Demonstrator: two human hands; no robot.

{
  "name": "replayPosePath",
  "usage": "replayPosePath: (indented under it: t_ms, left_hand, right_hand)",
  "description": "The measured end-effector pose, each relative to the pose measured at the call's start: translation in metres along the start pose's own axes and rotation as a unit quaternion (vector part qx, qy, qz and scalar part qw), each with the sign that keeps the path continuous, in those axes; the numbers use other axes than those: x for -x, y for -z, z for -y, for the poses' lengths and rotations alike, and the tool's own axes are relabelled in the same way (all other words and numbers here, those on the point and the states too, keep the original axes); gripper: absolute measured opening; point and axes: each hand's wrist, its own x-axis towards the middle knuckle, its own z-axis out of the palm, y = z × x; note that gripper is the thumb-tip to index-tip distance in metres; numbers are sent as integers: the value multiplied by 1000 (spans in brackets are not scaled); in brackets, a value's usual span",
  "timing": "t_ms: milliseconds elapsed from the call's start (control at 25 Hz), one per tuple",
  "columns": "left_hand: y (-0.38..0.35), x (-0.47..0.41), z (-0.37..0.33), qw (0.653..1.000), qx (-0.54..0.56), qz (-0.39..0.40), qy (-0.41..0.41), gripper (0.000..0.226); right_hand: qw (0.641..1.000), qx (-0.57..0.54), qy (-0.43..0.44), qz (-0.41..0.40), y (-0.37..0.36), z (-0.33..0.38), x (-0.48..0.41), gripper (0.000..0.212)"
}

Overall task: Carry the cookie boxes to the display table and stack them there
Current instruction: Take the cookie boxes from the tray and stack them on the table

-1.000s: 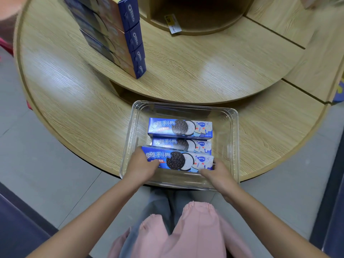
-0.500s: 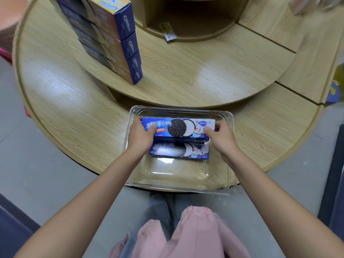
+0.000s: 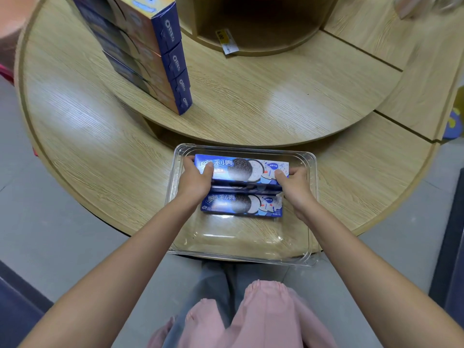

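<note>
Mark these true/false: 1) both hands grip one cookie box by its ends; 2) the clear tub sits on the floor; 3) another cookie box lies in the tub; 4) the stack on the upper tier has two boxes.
1) Both hands grip one cookie box by its ends. True: left hand, right hand, held box.
2) False: the clear tub sits on the table's lower tier, overhanging its edge.
3) True: second box.
4) False: the stack shows four boxes.

Your bin [image 3: 307, 257] sits on the table's lower tier [image 3: 82, 146], its near edge overhanging. Inside it: one box [image 3: 241, 205] lying flat, a second box [image 3: 241, 168] behind it and raised. Box stack [image 3: 150, 54] stands on the upper tier [image 3: 263, 96], back-left.
</note>
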Motion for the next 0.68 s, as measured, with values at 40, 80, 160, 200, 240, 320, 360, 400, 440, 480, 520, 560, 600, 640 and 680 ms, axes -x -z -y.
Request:
replayPosePath:
  t_ms: [40, 80, 160, 200, 240, 320, 360, 400, 440, 480, 520, 560, 600, 640, 680]
  left_hand:
    - [1, 3, -1, 1000, -7, -3, 2, 46]
    - [2, 7, 0, 1000, -16, -4, -4, 47]
    - [8, 13, 5, 1000, -28, -2, -13, 49]
    - [13, 17, 7, 999, -27, -1, -17, 48]
    - [17, 21, 8, 999, -22, -5, -29, 48]
    - [25, 28, 0, 998, -12, -24, -64, 47]
    - [30, 30, -8, 996, -4, -36, -84, 47]
    - [34, 30, -16, 993, 9, -47, -106, 47]
    - [38, 29, -24, 990, 27, -51, -130, 47]
    - [42, 25, -31, 986, 46, -50, -155, 48]
    - [45, 20, -37, 981, 62, -41, -177, 50]
    - [46, 13, -40, 978, 67, -27, -196, 53]
    - [47, 5, -43, 975, 63, -14, -211, 57]
    - [47, -3, -45, 974, 52, -5, -222, 61]
    - [47, -12, -49, 972, 33, -3, -232, 65]
  right_hand:
    - [1000, 12, 9, -11, 0, -2, 1, 29]
    - [1000, 21, 17, -14, 2, -1, 5, 29]
    - [999, 21, 35, -12, 6, 0, 12, 30]
    - [999, 15, 44, -10, 10, 1, 15, 32]
    - [998, 13, 53, -9, 14, 2, 18, 34]
    - [997, 12, 80, -10, 23, 7, 24, 39]
    - [995, 4, 97, -12, 26, 11, 26, 39]
    - [993, -8, 117, -12, 30, 17, 28, 38]
    - [990, -26, 136, -10, 33, 22, 30, 38]
    - [986, -43, 158, -5, 37, 30, 31, 38]
    - [982, -62, 180, 3, 40, 37, 30, 41]
    - [977, -77, 197, 11, 43, 43, 28, 45]
    - [973, -88, 213, 20, 46, 49, 22, 49]
    - [970, -85, 226, 29, 48, 54, 15, 51]
    - [967, -68, 241, 39, 49, 58, 6, 51]
